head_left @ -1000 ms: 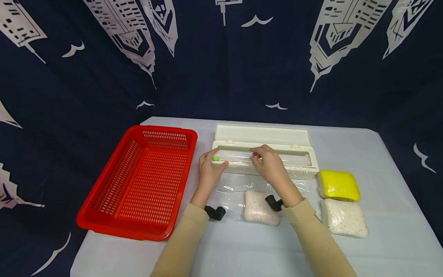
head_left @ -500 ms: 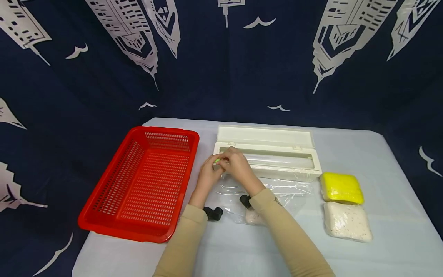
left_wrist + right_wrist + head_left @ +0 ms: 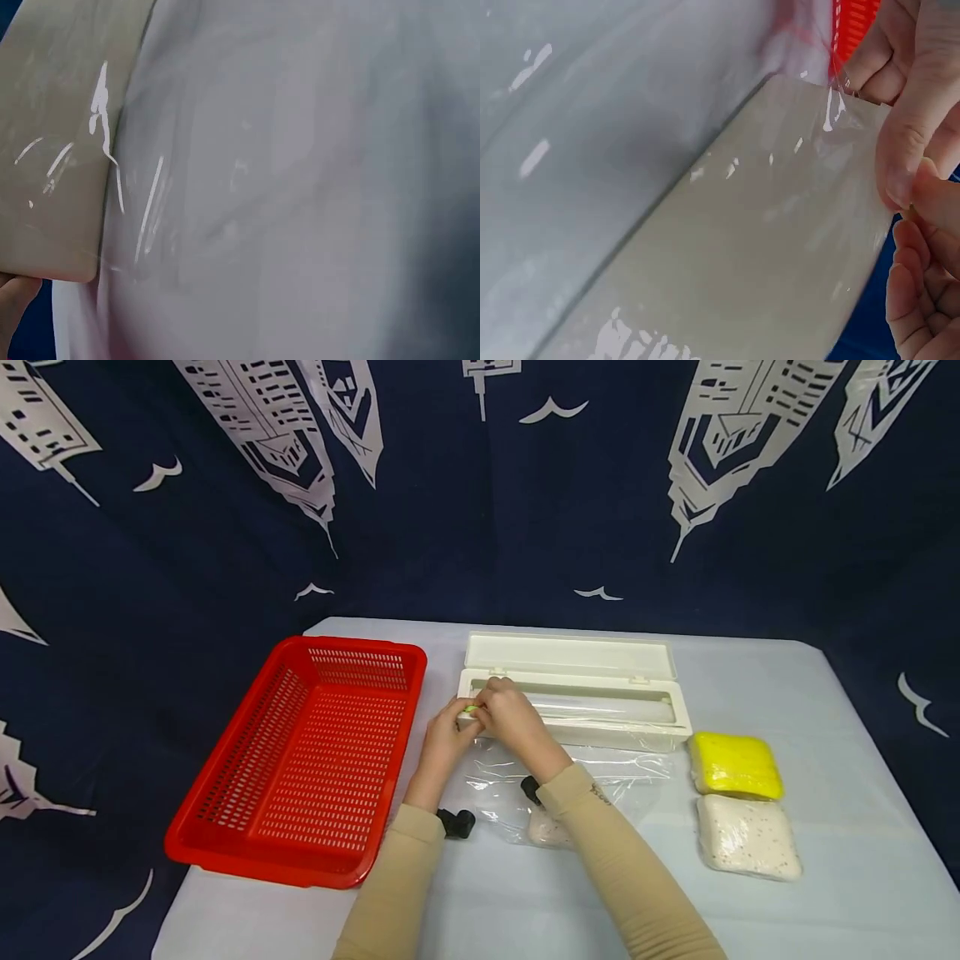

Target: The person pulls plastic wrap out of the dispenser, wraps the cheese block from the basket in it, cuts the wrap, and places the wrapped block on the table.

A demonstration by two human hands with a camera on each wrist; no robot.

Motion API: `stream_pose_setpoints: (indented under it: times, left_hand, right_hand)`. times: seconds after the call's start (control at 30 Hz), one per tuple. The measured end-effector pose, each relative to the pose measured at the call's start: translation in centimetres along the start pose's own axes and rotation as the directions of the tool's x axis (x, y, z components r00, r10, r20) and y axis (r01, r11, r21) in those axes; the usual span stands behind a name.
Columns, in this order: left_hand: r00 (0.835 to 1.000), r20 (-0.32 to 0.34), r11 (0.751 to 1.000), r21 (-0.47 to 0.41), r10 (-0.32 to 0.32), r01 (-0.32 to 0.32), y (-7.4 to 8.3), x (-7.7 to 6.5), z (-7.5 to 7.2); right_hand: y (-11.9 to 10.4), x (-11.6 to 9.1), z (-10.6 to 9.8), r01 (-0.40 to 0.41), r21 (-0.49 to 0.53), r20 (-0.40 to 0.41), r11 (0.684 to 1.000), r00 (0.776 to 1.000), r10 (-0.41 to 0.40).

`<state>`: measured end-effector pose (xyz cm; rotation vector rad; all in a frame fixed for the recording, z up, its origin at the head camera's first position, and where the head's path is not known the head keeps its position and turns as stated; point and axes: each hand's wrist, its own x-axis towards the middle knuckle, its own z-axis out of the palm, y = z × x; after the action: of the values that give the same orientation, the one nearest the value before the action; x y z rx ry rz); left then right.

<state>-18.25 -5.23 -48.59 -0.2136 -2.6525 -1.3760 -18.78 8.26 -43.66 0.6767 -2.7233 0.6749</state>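
A cream cling film dispenser (image 3: 592, 732) lies with its lid tipped back and a film roll (image 3: 607, 707) inside. My left hand (image 3: 441, 745) grips its left front corner, the thumb on the front face. Right beside it, my right hand (image 3: 516, 720) pinches at the small green slide cutter (image 3: 471, 709), mostly covered by fingers. In the right wrist view both hands' fingertips meet at the corner of the box (image 3: 742, 217). Clear film (image 3: 495, 797) stretches from the dispenser over a speckled white block (image 3: 546, 829), partly hidden by the right forearm.
A red plastic basket (image 3: 408, 760) stands left of the dispenser. To the right lie a yellow wrapped block (image 3: 737, 764) and a speckled white wrapped block (image 3: 750, 837). A dark patterned curtain (image 3: 480, 527) hangs behind the white-covered table (image 3: 847, 827).
My right hand has moved left from the middle of the dispenser to the green slide cutter beside my left hand. The left hand stays at the same corner.
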Motion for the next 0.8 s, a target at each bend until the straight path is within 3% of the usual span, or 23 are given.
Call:
stream_pose_setpoints:
  times: [0.27,0.47,0.8]
  left_hand:
    - [0.999,-0.02,1.0,0.008,0.03,-0.03,-0.4,-0.1,-0.2]
    - [1.0,0.004,1.0,-0.008,0.008,-0.008,-0.5,-0.1,-0.1]
    - [0.999,0.013,0.998,-0.051,-0.047,0.048,-0.1,-0.2,0.2]
  right_hand:
    - [0.0,-0.1,-0.6,0.035,-0.113,0.056,0.993,0.998,-0.029]
    - [1.3,-1.0,-1.7,0.033,-0.103,0.042,0.994,0.999,-0.029]
    - [8.4,-7.9,-6.9,-0.029,-0.111,-0.075,0.993,0.997,0.021]
